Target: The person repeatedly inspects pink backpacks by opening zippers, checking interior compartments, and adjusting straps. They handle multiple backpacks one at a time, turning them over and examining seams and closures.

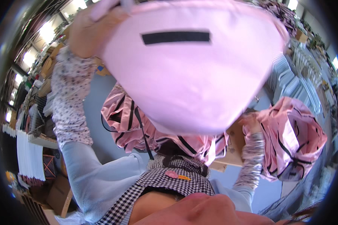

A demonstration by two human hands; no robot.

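A large pale pink fabric bag or bag panel [191, 82] with a black strip sewn across it is held up high and fills the upper middle. My left hand [87, 33] is closed on its upper left edge, arm raised in a dotted sleeve cover. Lower right of the panel is my right hand [251, 123], blurred, its fingers partly hidden; whether it grips anything I cannot make out. Beside that hand stands a pink bag [294, 140] with black straps, its mouth gaping. More pink bags with black straps [125, 112] lie heaped below the raised panel.
A cardboard box [234, 144] sits between the heap and my right forearm. Pale blue flat pieces [298, 84] are stacked at the far right. On the left are a white stack [29, 157] and a brown carton [59, 195], with crowded shelving behind.
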